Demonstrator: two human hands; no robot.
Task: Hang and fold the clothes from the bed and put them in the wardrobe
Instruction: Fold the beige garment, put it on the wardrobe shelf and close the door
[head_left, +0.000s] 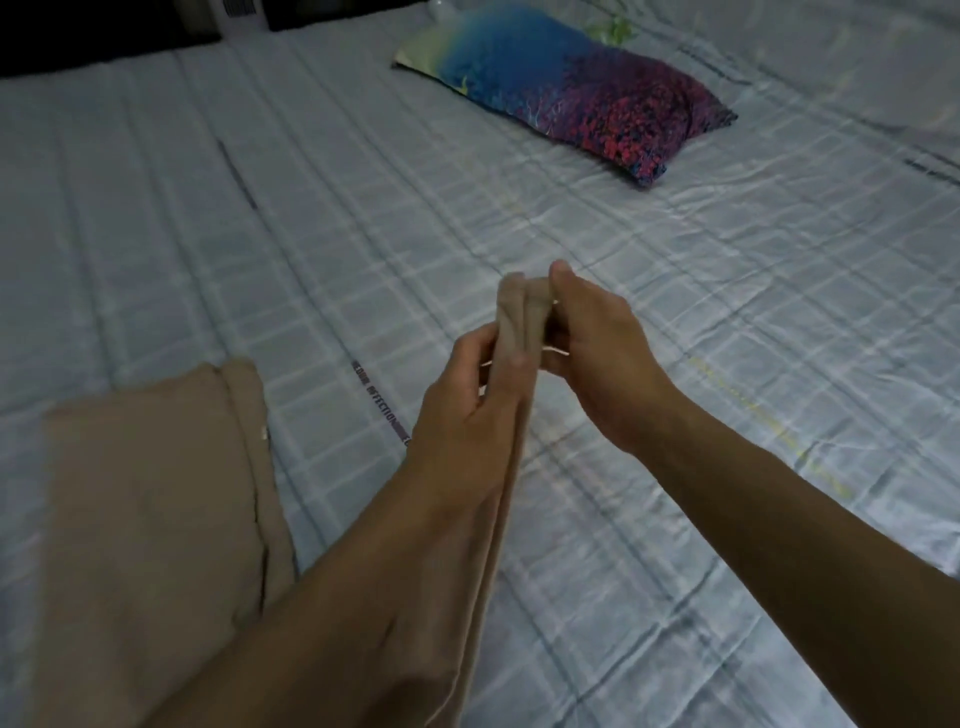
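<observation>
Both hands, left hand (467, 400) and right hand (597, 358), pinch a beige garment (514, 322) raised over the bed (623, 260), folded beige cloth (156, 493) lying left, pillow (566, 93) beyond.

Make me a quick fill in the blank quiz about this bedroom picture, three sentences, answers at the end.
1. Both hands, left hand and right hand, pinch a strip of ____ coloured cloth.
2. A folded tan garment lies on the bed to the person's ____.
3. The colourful ____ lies at the far side of the bed.

Missing words: tan; left; pillow
</observation>
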